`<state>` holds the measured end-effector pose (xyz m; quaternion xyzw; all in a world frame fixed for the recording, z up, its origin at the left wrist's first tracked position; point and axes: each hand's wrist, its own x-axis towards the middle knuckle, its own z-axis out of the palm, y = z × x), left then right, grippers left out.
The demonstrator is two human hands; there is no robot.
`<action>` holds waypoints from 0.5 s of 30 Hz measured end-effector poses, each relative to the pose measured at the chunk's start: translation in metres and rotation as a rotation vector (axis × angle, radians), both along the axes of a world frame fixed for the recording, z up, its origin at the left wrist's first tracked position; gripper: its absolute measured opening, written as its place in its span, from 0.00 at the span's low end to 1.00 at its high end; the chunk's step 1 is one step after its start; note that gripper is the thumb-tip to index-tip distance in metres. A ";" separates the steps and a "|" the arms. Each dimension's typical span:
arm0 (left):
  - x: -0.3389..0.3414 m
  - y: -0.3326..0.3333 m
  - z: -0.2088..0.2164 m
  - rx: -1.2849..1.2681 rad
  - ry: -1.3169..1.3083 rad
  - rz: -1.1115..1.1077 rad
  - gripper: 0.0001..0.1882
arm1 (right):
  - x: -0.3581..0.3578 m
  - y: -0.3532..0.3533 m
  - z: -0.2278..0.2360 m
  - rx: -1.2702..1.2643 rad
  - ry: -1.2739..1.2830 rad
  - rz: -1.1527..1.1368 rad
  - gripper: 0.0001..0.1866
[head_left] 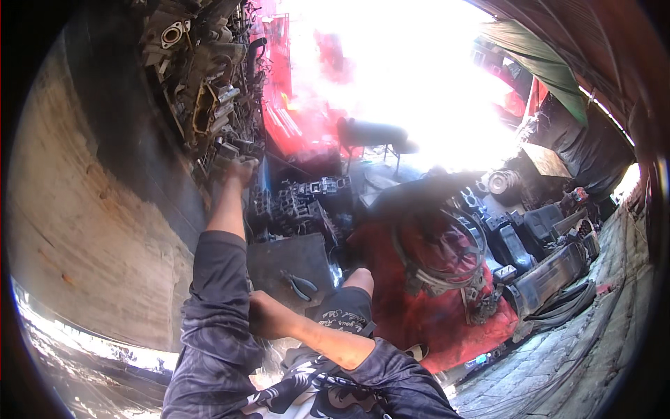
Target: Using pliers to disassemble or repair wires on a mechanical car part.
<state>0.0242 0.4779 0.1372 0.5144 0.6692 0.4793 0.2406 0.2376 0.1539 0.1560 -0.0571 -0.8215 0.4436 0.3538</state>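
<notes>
My left hand (239,170) reaches up and forward to the lower end of a heap of greasy metal engine parts (209,105) against the wall. It touches the parts there, but its fingers are blurred. Close to my body, my right hand (271,315) is closed beside my left sleeve; whatever it may hold is hidden. A pair of pliers with blue handles (300,285) lies on a dark flat board (269,257), just beyond my right hand.
Engine blocks and castings (303,199) stand past the board. To the right, a red sheet (419,307) bears a large ring-shaped part (447,279). Further right are more metal parts (551,279) beside a paved strip (586,349). A dark cylinder (373,133) stands on legs ahead.
</notes>
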 end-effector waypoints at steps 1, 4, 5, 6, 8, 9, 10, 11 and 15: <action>0.011 -0.006 0.004 -0.020 -0.002 -0.008 0.13 | -0.002 0.005 -0.014 -0.154 0.000 0.021 0.17; 0.030 -0.030 0.026 -0.047 -0.299 -0.063 0.11 | -0.004 0.000 -0.014 -0.483 0.108 0.066 0.14; 0.030 -0.035 0.029 0.009 -0.245 -0.035 0.10 | -0.005 -0.005 -0.009 -0.658 0.215 0.092 0.12; 0.031 -0.037 0.033 0.066 -0.189 -0.010 0.09 | -0.006 -0.006 -0.007 -0.656 0.216 0.093 0.12; 0.037 -0.039 0.039 0.086 -0.167 -0.019 0.09 | -0.006 -0.007 -0.006 -0.763 0.254 0.108 0.10; 0.035 -0.040 0.041 0.108 -0.146 -0.022 0.09 | -0.008 -0.008 -0.006 -0.762 0.253 0.113 0.10; 0.030 -0.036 0.039 0.109 -0.144 -0.018 0.09 | -0.010 -0.009 -0.009 -0.757 0.255 0.103 0.10; 0.023 -0.030 0.035 0.081 -0.178 -0.003 0.10 | -0.012 -0.009 -0.010 -0.752 0.256 0.093 0.11; 0.022 -0.024 0.038 0.008 -0.358 -0.007 0.11 | -0.002 0.000 -0.015 -0.527 0.091 0.092 0.12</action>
